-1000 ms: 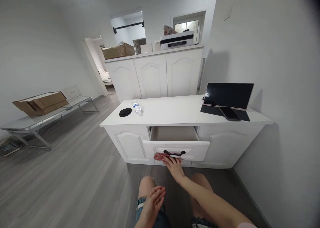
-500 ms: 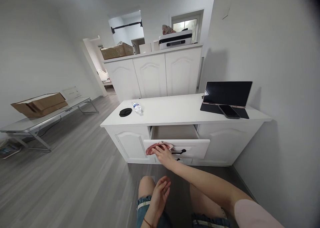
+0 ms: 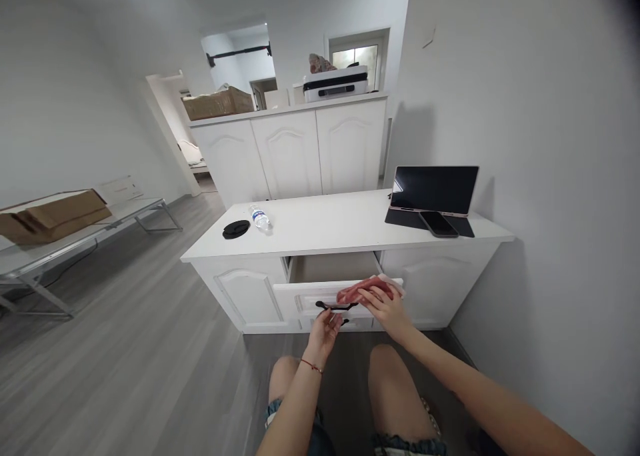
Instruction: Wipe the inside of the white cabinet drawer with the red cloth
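Note:
A white low cabinet (image 3: 345,226) stands before me with its middle drawer (image 3: 305,299) pulled open. My right hand (image 3: 387,309) presses a red cloth (image 3: 363,287) on the top edge of the drawer front, toward its right end. My left hand (image 3: 326,328) reaches up to the black handle (image 3: 336,305) on the drawer front, fingers curled at it. My bare knees show at the bottom of the view.
On the cabinet top lie a black round lid (image 3: 236,229), a water bottle (image 3: 259,217) on its side, a propped tablet (image 3: 434,190) and a phone (image 3: 439,224). A taller white cabinet (image 3: 290,151) stands behind. A glass table (image 3: 75,233) with a cardboard box (image 3: 50,214) is at left.
My right hand slid the red cloth from the drawer front's lower middle, up to its left top edge, then across to the right end. My left hand rose from my knee to the handle.

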